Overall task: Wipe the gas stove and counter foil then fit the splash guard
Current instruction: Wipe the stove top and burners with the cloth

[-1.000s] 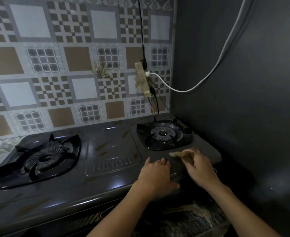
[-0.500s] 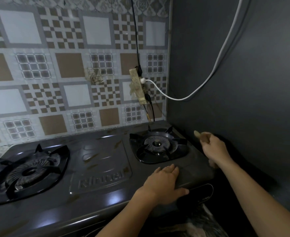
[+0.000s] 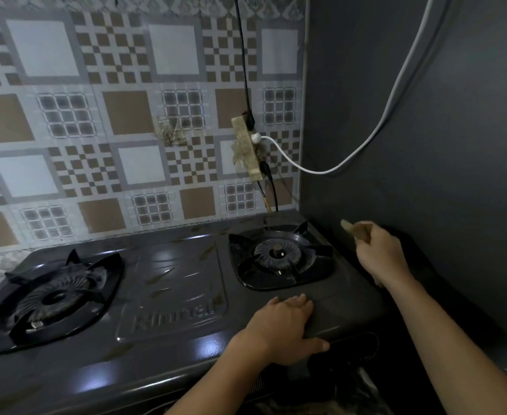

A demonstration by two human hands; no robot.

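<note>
A black two-burner gas stove (image 3: 171, 295) with brown grease streaks fills the lower view. Its right burner (image 3: 279, 256) sits just ahead of my hands and its left burner (image 3: 51, 295) lies at the far left. My left hand (image 3: 282, 327) lies flat on the stove's front right corner, fingers straight, thumb over the front edge. My right hand (image 3: 381, 253) is raised beside the stove's right edge, near the dark wall, and grips a small tan cloth or sponge (image 3: 349, 227) that sticks out past its fingers. Crinkled foil (image 3: 363, 381) shows below the stove front.
A patterned tile wall (image 3: 126, 115) rises behind the stove. A grimy power strip (image 3: 246, 148) hangs on it with a black cord and a white cable (image 3: 366, 142) looping across the dark grey side wall (image 3: 426, 145) at the right.
My right hand has lifted the cloth off the stove's front right corner and carried it right and back, toward the dark wall. My left hand has stayed pressed on the stove front.
</note>
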